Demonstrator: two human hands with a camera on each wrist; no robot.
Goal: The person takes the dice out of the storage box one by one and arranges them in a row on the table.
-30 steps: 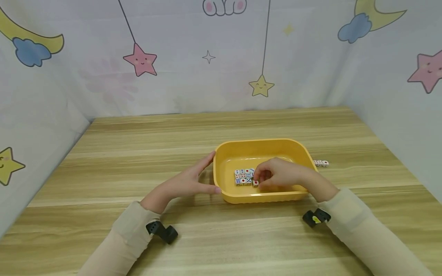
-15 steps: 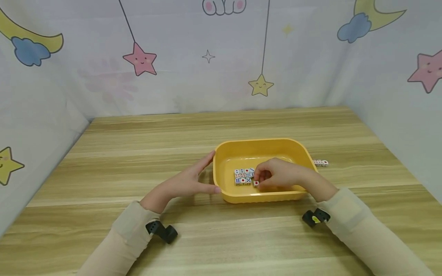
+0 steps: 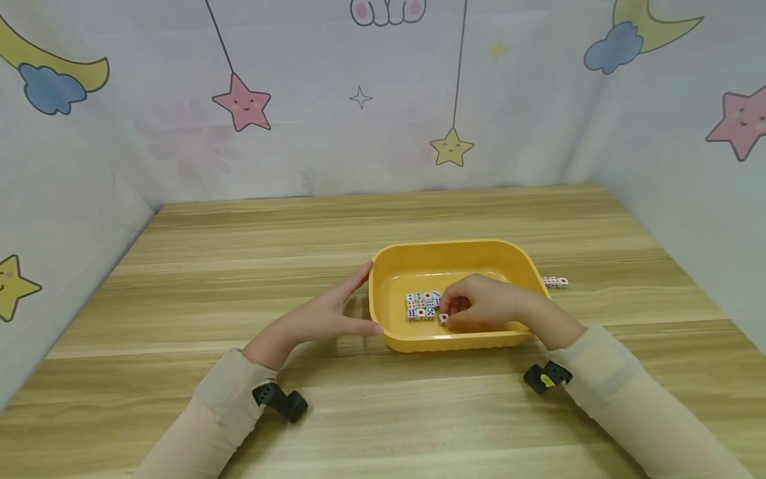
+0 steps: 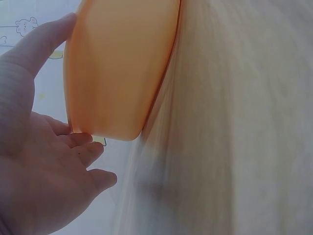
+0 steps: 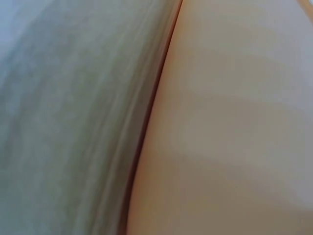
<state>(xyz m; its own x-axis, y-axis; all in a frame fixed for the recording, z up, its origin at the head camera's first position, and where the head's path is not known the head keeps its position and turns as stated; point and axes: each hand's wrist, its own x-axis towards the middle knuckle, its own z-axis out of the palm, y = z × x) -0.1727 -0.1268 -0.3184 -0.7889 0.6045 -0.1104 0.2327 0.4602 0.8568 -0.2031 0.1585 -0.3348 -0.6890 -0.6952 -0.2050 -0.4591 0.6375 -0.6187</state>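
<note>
In the head view a yellow plastic basin [image 3: 455, 344] stands on the table. Inside it, small white dice [image 3: 421, 305] with red and blue pips lie in short rows towards the left. My right hand [image 3: 487, 301] reaches in over the near wall and pinches a single die [image 3: 443, 319] showing one red pip, at the end of the nearest row with a narrow gap. My left hand [image 3: 323, 316] spans the basin's left end, thumb at the near corner, index finger at the far one; its fingers look mostly straight. The right wrist view shows only the basin's outer wall [image 5: 234, 127] and tabletop.
More dice [image 3: 556, 282] lie in a line on the table just past the basin's right end, partly hidden by it. The wood-grain table [image 3: 269, 246] ends at a white cloth backdrop [image 3: 311, 146] printed with stars and moons.
The pinched die has shifted slightly to the right, widening the gap to the nearest row. Both hands and the basin have stayed nearly still.
</note>
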